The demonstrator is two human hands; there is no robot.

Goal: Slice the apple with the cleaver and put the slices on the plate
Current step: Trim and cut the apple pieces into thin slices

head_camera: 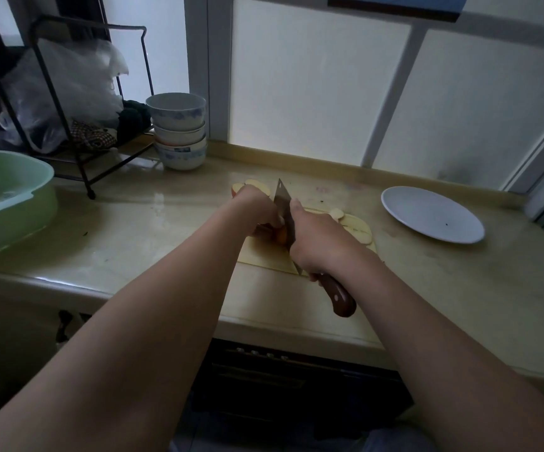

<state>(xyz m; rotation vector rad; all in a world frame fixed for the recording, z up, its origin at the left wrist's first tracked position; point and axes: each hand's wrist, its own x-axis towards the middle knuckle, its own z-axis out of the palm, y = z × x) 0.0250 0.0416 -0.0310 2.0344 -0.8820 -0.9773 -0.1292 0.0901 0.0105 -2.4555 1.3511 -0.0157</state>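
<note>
On a pale cutting board (265,256) my left hand (256,207) holds down a red apple piece (280,235), most of it hidden under the fingers. My right hand (316,239) grips the cleaver (282,203) by its brown wooden handle (337,296), the blade standing edge-down against the apple piece right of my left fingers. Several cut apple slices (353,225) lie on the board to the right of the blade. Another cut apple part (254,184) lies on the counter behind my left hand. A white plate (430,213) sits to the right with no slices on it.
A stack of white-and-blue bowls (179,132) stands at the back. A black wire rack (78,102) with plastic bags is at back left. A green basin (6,197) sits at the left edge. The counter's front edge (264,324) runs below the board; frosted windows stand behind.
</note>
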